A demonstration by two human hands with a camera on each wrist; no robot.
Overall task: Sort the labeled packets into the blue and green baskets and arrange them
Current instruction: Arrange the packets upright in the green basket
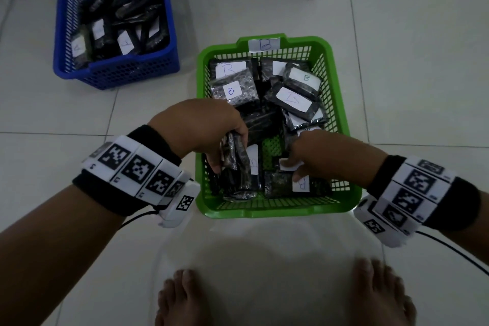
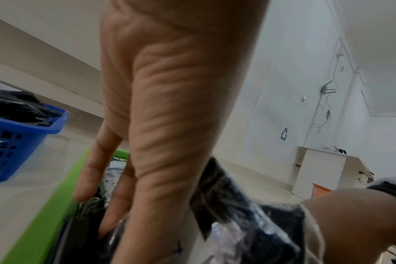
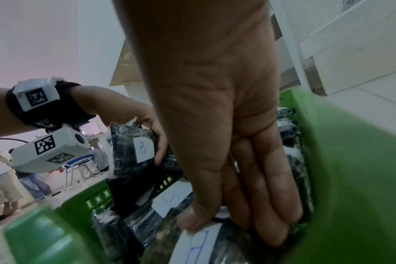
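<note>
The green basket (image 1: pixel 341 114) sits on the floor, full of B-labeled packets; the blue basket (image 1: pixel 60 61) stands well apart. The left hand (image 1: pixel 206 130) curls its grip round upright packets (image 1: pixel 239 164) at the near left. The right hand (image 1: pixel 317 156) pinches a flat packet (image 1: pixel 280 184). Best stood on edge beside the held row, labels facing one way.

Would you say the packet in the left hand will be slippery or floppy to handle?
Probably a little slippery: the packet has glossy, crinkled plastic wrap. It looks fairly stiff, standing on edge in the left hand without sagging. Being flat, it should tip over rather than roll inside the green basket.
</note>
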